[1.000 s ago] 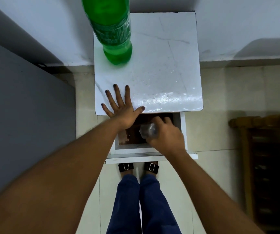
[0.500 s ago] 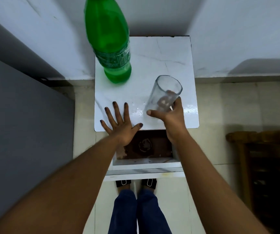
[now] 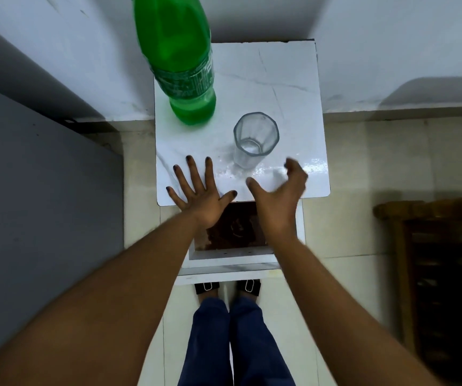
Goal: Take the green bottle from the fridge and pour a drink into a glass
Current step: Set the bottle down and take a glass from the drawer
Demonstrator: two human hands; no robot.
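Our right hand (image 3: 278, 188) has released the glass (image 3: 255, 140), now upright beside the bottle (image 3: 181, 59); left hand (image 3: 200, 188) splayed flat on the table (image 3: 293, 79), both empty.

Soft, even indoor light falls from above, leaving a white glare patch on the glossy bench (image 3: 302, 112) near its front edge. Broad grey shadows lie on the wall (image 3: 391, 51). The right hand (image 3: 279, 190) is motion-blurred. Wide-angle distortion stretches the forearms and the green bottle (image 3: 179, 59).

Glass (image 3: 255, 140) beside green bottle (image 3: 181, 59)
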